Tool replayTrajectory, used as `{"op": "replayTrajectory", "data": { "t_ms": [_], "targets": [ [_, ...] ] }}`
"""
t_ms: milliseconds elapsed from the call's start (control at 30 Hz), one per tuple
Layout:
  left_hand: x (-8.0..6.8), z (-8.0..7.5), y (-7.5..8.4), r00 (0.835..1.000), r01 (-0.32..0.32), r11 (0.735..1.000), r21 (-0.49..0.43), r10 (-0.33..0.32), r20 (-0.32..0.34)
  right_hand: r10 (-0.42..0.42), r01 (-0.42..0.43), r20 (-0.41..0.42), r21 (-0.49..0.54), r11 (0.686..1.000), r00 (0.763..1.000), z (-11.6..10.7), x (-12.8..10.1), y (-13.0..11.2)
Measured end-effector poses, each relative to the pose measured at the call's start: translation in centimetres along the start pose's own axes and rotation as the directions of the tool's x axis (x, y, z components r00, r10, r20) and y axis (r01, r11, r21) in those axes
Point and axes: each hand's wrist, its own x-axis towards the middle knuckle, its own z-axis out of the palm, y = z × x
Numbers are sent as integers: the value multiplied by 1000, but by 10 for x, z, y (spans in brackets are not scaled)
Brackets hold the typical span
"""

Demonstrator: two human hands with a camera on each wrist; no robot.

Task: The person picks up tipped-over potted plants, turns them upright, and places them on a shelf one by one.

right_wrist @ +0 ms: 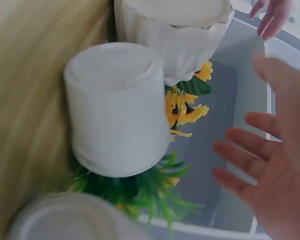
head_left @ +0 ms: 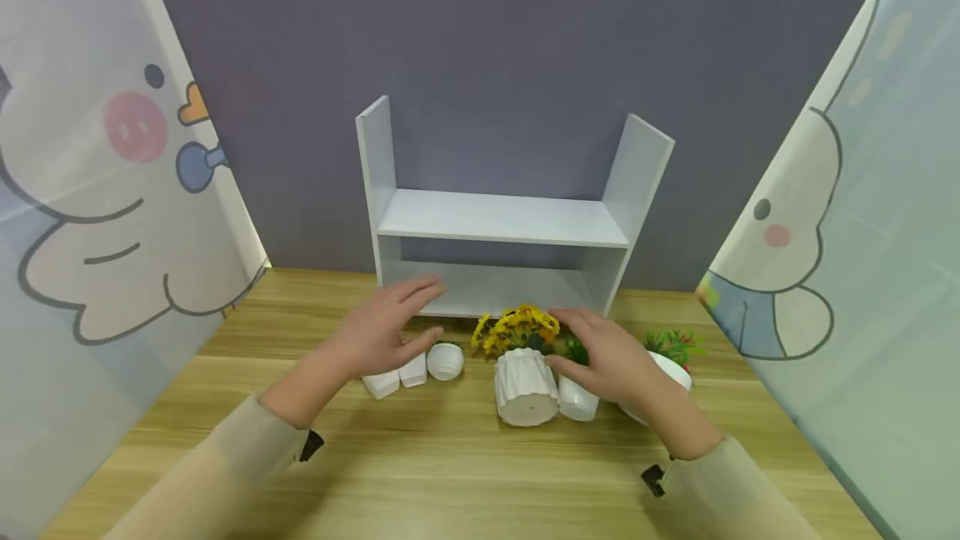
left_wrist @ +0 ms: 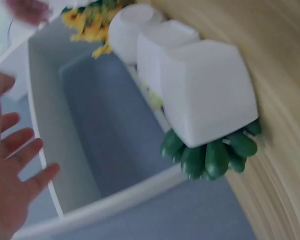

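- While both sleeves reached forward over the wooden table (head_left: 450,473), the left hand (head_left: 378,332) hovered with its fingers straight and spread, holding nothing; the left wrist view showed the same open palm (left_wrist: 12,175).
- Just under that hand lay two square white pots (head_left: 393,377), tipped on their sides and touching each other, one of them with dark green leaves (left_wrist: 210,155) spilling onto the wood.
- Beside them, toward the middle, lay a small round white pot (head_left: 446,361), also on its side.
- The right hand (head_left: 611,357) was likewise open, fingers relaxed and a little apart, gripping nothing; its thumb seemed to brush the ribbed white pot (head_left: 527,390), though the head view did not settle whether they touched.
- That ribbed pot lay tipped, with its yellow flowers (head_left: 517,330) pointing toward the shelf.
- Against it, directly below the right palm, lay a smooth white cup-shaped pot (head_left: 577,400), its green sprigs (right_wrist: 150,187) pointing the same way.
- Partly hidden behind the right hand sat a rounder white pot (head_left: 671,377) with a green plant (head_left: 675,346).
- Farther back stood a white two-tier shelf (head_left: 502,219) against the grey wall (head_left: 495,40).
- Pale cartoon-printed panels (head_left: 90,190) flanked the table on either side.
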Motion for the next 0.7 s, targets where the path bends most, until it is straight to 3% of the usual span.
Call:
{"op": "replayTrajectory", "data": {
  "t_ms": [67,167,233,300,467,700],
  "targets": [
    [2,-5,-11,981,-53,998,-35,45,-191,25,-23,-32,57,998,999,0,-8,3],
    [11,-20,-32,901,-99,994,-46,70,-427,51,-42,-71,123,992,996,-3,-22,8],
    [21,-36,-45,861,-78,995,-60,37,-507,52,-39,-99,134,990,994,-6,-30,12],
    [32,-54,-55,841,-19,996,-91,-33,-541,41,-25,-131,122,992,991,-9,-38,17],
    [67,-91,-74,832,100,966,-240,-214,-512,42,-22,-172,116,993,984,-14,-54,31],
    [111,-111,-92,830,166,919,-357,-326,-453,24,-13,-241,47,999,970,-20,-66,51]
  ]
}}
